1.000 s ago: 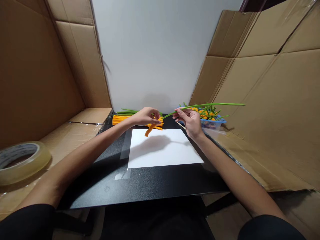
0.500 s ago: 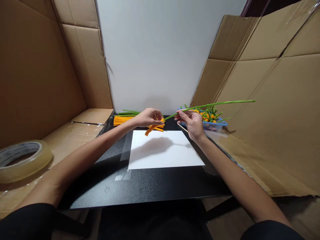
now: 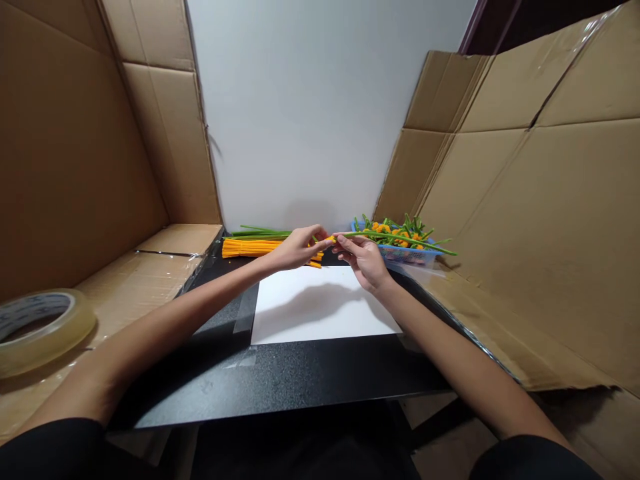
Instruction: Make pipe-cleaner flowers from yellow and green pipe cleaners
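Above the far edge of a white sheet of paper (image 3: 325, 307), my two hands meet. My left hand (image 3: 300, 248) pinches a small orange pipe cleaner piece (image 3: 331, 239) between thumb and fingers. With thumb and index finger, my right hand (image 3: 364, 260) grips a green pipe cleaner (image 3: 400, 237) close to its orange end; the stem sticks out to the right. Behind my left hand lies a bundle of orange pipe cleaners (image 3: 250, 249), with green pipe cleaners (image 3: 260, 233) behind it. The fingertips partly hide the joint of orange and green.
A blue basket (image 3: 407, 254) holding orange and green pipe cleaner pieces stands at the back right. A roll of clear tape (image 3: 75, 327) lies on cardboard at the left. Cardboard walls (image 3: 550, 200) flank the black table (image 3: 300, 373).
My right hand has moved left, up to my left hand. The green stem has swung from pointing slightly upward to sloping slightly downward. The dangling orange end is now out of sight.
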`<state>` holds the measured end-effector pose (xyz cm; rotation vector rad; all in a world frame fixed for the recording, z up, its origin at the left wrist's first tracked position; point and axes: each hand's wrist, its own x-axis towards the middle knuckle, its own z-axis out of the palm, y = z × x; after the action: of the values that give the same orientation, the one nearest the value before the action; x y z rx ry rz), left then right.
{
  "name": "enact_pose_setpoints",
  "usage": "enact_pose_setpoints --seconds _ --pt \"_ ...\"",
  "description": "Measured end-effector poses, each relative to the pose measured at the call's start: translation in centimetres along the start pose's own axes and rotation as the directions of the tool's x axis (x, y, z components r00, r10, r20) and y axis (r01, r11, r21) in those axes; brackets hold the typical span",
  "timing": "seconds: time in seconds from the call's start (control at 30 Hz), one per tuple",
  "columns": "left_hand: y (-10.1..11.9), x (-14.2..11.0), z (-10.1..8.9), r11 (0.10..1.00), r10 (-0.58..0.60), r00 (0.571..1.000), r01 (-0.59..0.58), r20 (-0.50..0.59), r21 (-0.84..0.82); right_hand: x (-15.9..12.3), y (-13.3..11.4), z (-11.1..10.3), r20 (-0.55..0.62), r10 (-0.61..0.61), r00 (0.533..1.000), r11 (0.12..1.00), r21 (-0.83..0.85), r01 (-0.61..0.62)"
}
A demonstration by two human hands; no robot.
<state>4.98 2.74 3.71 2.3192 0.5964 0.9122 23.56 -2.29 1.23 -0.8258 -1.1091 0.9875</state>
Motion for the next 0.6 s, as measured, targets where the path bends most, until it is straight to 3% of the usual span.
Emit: enact_pose_setpoints --seconds 0.13,0.33,0.5,0.6 --pt "-0.4 -0.1 0.8 0.998 0.046 0.995 -0.049 0.091 0.026 0.0 -0.2 -0.1 -0.016 0.039 0.999 0.999 0.022 -0.039" --pt "-0.6 -0.2 1.7 0.999 0.036 0.996 -0.034 0.085 -0.021 -0.4 0.1 0.6 0.011 0.138 0.990 0.984 0.111 -0.139" --pt "-0.3 -0.3 1.7 1.000 -0.012 0.998 0.014 0.066 -0.027 0.4 -0.4 -0.3 -0.102 0.058 0.993 0.977 0.210 -0.035" --pt "-0.2 -0.3 1.6 0.999 0.001 0.997 0.003 0.075 -0.049 0.5 0.0 -0.4 -0.072 0.065 0.995 0.982 0.180 -0.051"
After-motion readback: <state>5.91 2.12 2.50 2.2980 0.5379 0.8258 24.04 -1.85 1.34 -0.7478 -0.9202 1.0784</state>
